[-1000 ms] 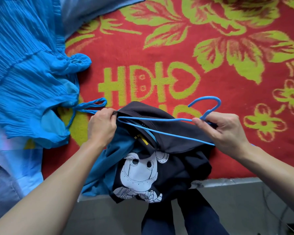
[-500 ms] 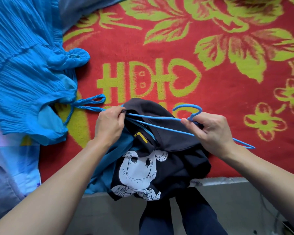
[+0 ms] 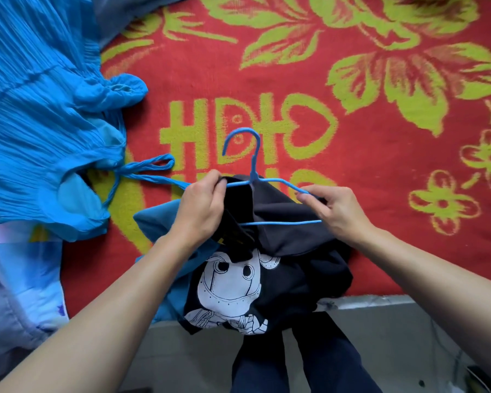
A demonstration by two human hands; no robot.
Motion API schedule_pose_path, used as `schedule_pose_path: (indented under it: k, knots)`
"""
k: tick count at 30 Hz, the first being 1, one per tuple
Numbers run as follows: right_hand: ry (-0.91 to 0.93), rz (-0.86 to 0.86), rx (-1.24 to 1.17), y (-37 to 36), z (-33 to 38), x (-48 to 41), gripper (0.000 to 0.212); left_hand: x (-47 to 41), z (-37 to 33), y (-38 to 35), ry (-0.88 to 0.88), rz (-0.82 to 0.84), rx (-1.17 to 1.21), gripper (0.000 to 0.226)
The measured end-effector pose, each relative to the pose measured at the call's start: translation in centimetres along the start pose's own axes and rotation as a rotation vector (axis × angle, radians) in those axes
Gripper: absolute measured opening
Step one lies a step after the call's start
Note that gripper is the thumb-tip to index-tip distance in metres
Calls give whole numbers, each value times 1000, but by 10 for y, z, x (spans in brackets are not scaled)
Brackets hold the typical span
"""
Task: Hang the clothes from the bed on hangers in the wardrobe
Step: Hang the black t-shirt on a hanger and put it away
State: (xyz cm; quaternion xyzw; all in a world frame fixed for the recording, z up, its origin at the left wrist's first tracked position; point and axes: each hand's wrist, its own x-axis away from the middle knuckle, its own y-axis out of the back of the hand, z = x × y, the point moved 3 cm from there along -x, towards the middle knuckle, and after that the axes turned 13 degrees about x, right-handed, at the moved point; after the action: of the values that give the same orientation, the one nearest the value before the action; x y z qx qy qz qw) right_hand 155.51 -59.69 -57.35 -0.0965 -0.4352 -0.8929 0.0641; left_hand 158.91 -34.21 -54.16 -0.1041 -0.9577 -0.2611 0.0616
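Black shirt (image 3: 292, 236) collar pinched by left hand (image 3: 200, 209), blue hanger (image 3: 267, 191) arm gripped by right hand (image 3: 335, 211), forearms angled inward.

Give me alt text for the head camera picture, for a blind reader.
Two hands fit a blue wire hanger into a black printed T-shirt: the left hand grips the shirt's fabric, the right hand pinches the hanger's end. A blue pleated dress lies to the left on the red floral blanket.
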Motion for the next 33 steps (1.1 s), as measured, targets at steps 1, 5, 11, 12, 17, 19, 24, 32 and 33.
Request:
schedule_pose_path:
  k: [1,5,11,12,17,19,24,32,33]
  knots:
    - [-6,-15,-15,-3,4,-3,28,-2,-3,-2,-3,-13,15,24]
    - [-7,-43,36,-12,13,-10,19,-6,-12,-1,-12,-1,82,26]
    - [105,-445,356,-6,40,26,18,-7,3,1,68,-122,-86,59]
    - [130,-418,344,-14,45,36,16,-7,5,4,109,-166,-88,65]
    - [-155,86,475,-96,38,45,49,-1,-9,2,52,-173,-130,60]
    - [-269,166,539,-114,34,31,56,3,-17,1,-15,-146,-179,55]
    - [-333,224,742,-93,0,18,26,9,-16,13,-130,-107,-294,51]
    - [-738,106,100,20,-80,10,20,31,5,0,-197,-26,-413,55]
    - [-704,75,58,29,-77,4,24,33,8,-4,-192,-22,-436,55]
